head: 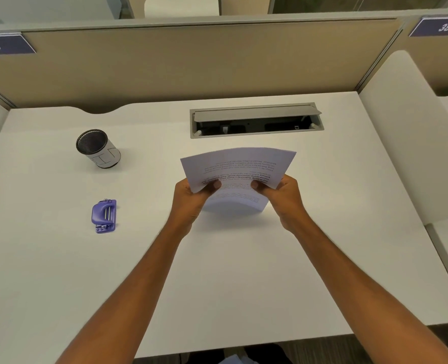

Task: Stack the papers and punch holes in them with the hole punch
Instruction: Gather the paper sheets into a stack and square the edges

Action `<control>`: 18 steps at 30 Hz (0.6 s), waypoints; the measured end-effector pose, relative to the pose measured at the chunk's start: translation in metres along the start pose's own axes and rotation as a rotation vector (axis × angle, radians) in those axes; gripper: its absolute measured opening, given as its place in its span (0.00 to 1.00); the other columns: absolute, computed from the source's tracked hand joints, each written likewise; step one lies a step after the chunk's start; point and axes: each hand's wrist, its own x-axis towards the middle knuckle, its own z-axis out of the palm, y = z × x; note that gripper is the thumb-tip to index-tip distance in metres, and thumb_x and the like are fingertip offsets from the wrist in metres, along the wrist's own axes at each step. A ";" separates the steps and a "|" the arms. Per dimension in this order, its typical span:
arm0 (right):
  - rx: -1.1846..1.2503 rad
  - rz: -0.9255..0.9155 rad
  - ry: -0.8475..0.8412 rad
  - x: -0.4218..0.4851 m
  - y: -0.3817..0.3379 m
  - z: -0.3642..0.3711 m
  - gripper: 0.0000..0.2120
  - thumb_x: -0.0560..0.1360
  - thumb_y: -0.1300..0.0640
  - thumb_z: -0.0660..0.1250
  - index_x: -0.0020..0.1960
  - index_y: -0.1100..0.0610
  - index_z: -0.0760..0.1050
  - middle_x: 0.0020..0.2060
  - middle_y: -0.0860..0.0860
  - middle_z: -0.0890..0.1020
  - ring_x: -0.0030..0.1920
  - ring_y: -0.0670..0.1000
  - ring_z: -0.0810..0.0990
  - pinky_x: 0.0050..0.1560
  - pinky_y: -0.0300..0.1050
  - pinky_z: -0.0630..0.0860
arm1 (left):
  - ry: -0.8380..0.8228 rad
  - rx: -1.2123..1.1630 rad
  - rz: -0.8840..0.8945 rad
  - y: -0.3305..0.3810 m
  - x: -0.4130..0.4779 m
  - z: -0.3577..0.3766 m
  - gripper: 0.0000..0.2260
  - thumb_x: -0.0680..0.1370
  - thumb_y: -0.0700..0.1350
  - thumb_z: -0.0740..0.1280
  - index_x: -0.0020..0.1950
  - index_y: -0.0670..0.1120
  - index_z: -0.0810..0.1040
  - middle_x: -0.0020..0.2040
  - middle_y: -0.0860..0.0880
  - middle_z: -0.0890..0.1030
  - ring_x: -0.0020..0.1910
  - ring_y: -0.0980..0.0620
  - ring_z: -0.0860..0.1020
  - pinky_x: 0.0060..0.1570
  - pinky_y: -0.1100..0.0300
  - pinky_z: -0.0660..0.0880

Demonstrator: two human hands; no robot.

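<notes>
I hold a bundle of printed white papers (240, 166) upright over the middle of the white desk (243, 271), its lower edge resting on the desk top. The sheets bow toward me and the print reads upside down. My left hand (191, 199) grips the left side of the papers, thumb on the front. My right hand (283, 197) grips the right side the same way. A small purple hole punch (104, 216) lies on the desk to the left, well apart from both hands.
A black mesh pen cup (98, 148) with a white wrap stands at the back left. An open grey cable tray (255, 120) is sunk into the desk behind the papers. Beige partition walls (191, 64) close off the back and sides.
</notes>
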 end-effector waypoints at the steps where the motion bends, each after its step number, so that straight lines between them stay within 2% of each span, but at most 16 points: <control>1: -0.001 0.002 0.002 0.000 0.001 0.000 0.15 0.77 0.63 0.80 0.54 0.44 0.86 0.48 0.37 0.91 0.47 0.43 0.88 0.46 0.33 0.84 | -0.001 0.004 -0.002 0.000 0.000 0.000 0.16 0.79 0.45 0.80 0.57 0.68 0.88 0.57 0.59 0.91 0.54 0.58 0.88 0.51 0.66 0.84; 7: 0.002 -0.021 -0.027 0.000 0.002 -0.004 0.15 0.78 0.63 0.79 0.57 0.44 0.86 0.53 0.40 0.91 0.51 0.44 0.89 0.50 0.35 0.84 | 0.027 -0.009 -0.008 -0.001 0.002 -0.002 0.13 0.79 0.47 0.80 0.61 0.59 0.87 0.58 0.55 0.91 0.55 0.54 0.88 0.53 0.63 0.85; 10: -0.005 -0.015 -0.069 0.000 0.006 -0.013 0.13 0.79 0.63 0.78 0.58 0.47 0.86 0.55 0.45 0.91 0.56 0.49 0.90 0.56 0.40 0.86 | 0.072 -0.106 -0.031 0.002 0.002 -0.009 0.14 0.78 0.46 0.80 0.63 0.56 0.86 0.61 0.51 0.90 0.59 0.50 0.88 0.59 0.53 0.86; 12: -0.020 0.001 -0.078 0.000 0.009 -0.020 0.10 0.79 0.62 0.78 0.57 0.50 0.86 0.54 0.47 0.92 0.55 0.50 0.91 0.61 0.45 0.87 | 0.099 -0.210 -0.059 0.005 0.002 -0.014 0.16 0.79 0.45 0.79 0.66 0.55 0.85 0.64 0.48 0.88 0.64 0.44 0.86 0.66 0.43 0.84; 14: -0.004 0.016 -0.079 -0.001 0.013 -0.025 0.10 0.79 0.62 0.78 0.58 0.52 0.86 0.54 0.49 0.92 0.53 0.50 0.90 0.62 0.50 0.87 | 0.101 -0.341 -0.089 0.007 0.002 -0.017 0.18 0.82 0.41 0.75 0.69 0.56 0.82 0.69 0.46 0.86 0.70 0.41 0.83 0.69 0.37 0.81; 18: 0.234 0.073 -0.081 -0.004 0.016 -0.022 0.12 0.79 0.66 0.76 0.61 0.57 0.85 0.56 0.54 0.90 0.55 0.55 0.88 0.65 0.58 0.85 | 0.102 -0.570 -0.188 0.005 0.002 -0.015 0.24 0.86 0.38 0.69 0.81 0.53 0.74 0.77 0.42 0.80 0.77 0.38 0.78 0.72 0.31 0.77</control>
